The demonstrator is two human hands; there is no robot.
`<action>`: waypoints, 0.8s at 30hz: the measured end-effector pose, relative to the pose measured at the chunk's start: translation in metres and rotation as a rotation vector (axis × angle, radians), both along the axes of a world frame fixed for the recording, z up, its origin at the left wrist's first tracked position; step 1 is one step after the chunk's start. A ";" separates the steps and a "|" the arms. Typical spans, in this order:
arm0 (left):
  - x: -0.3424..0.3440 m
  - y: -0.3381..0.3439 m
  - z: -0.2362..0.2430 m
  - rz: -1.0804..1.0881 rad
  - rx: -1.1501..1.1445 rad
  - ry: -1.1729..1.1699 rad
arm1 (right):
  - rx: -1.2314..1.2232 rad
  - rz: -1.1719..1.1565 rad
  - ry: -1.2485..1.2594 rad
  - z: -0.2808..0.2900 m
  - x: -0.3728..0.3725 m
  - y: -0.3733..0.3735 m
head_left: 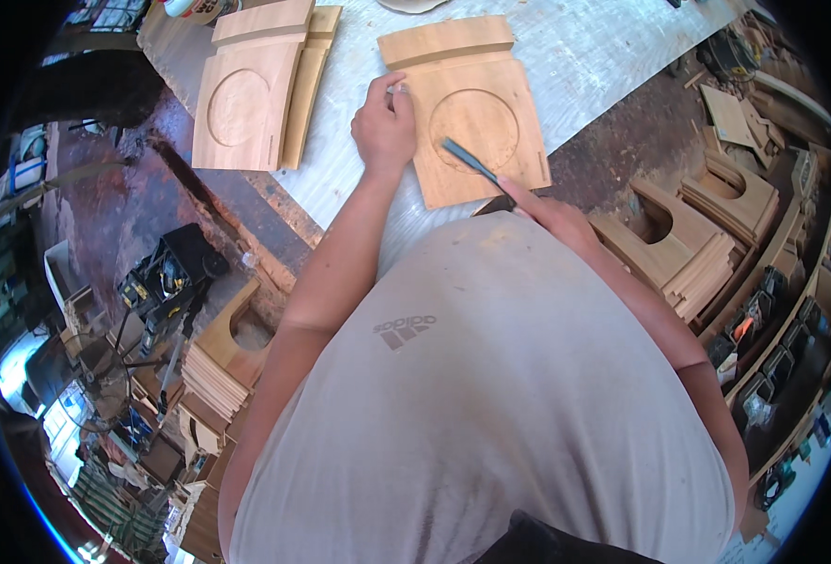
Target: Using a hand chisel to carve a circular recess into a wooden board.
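A light wooden panel (533, 132) with a shallow round recess and a raised block (443, 38) across its far end lies on the pale worktop (613, 42). My left hand (380, 127) rests at the panel's left edge, fingers curled round something small and grey that I cannot make out clearly. My right hand (547, 211), at the near right corner, grips a long, flat tool (467, 155) with a dark blue-grey blade, angled into the circular recess. Left of these, similar recessed panels (241, 132) lie overlapped.
A white container (185, 7) stands at the far left of the worktop. Stacked wooden pieces with cutouts lie right (660, 235) and lower left (218, 357). A black tool bag (171, 277) sits below left. Shelving with dark objects (772, 376) runs along the right; boards (730, 117) lie beyond.
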State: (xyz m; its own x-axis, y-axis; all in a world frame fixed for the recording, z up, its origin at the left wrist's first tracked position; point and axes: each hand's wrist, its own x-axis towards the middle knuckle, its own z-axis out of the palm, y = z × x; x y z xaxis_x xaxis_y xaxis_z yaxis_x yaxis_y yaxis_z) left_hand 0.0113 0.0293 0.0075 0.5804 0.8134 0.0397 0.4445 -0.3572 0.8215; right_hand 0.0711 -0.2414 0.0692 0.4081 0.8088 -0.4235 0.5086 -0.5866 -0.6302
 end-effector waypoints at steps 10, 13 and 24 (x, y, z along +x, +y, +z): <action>-0.002 0.005 -0.006 -0.020 0.007 -0.006 | -0.074 -0.002 -0.022 0.015 0.006 -0.005; -0.001 0.008 -0.006 -0.020 0.012 -0.007 | -0.126 0.047 0.006 0.016 0.012 -0.005; 0.002 0.004 -0.002 -0.021 0.013 0.077 | -0.139 0.054 -0.045 0.005 0.004 -0.006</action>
State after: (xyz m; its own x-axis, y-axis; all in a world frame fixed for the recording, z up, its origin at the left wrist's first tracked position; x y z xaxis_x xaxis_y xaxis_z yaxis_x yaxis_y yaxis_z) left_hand 0.0134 0.0333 0.0058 0.5993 0.8005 0.0049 0.4981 -0.3777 0.7806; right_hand 0.0754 -0.2478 0.0737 0.3870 0.7646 -0.5154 0.5676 -0.6380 -0.5204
